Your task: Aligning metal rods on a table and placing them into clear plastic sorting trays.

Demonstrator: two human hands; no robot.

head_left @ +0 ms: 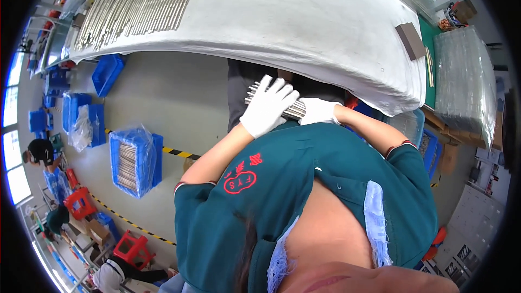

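A bundle of slim metal rods (294,109) lies across my lap, just below the table's near edge. Stretched over its top, with fingers spread, is my white-gloved left hand (268,107); rod ends show to the left of it. My right hand (318,112), also gloved in white, is closed around the bundle's right end, its fingertips partly hidden. Many similar metal rods (138,8) are laid side by side on the white-covered table (282,13), toward its far left.
A grey-brown block (411,41) and a few thin sticks (429,67) lie at the table's right end, beside stacked clear plastic trays (464,78). On the left floor stands a blue, plastic-lined crate (157,157) of rods. Other people (40,152) work farther left.
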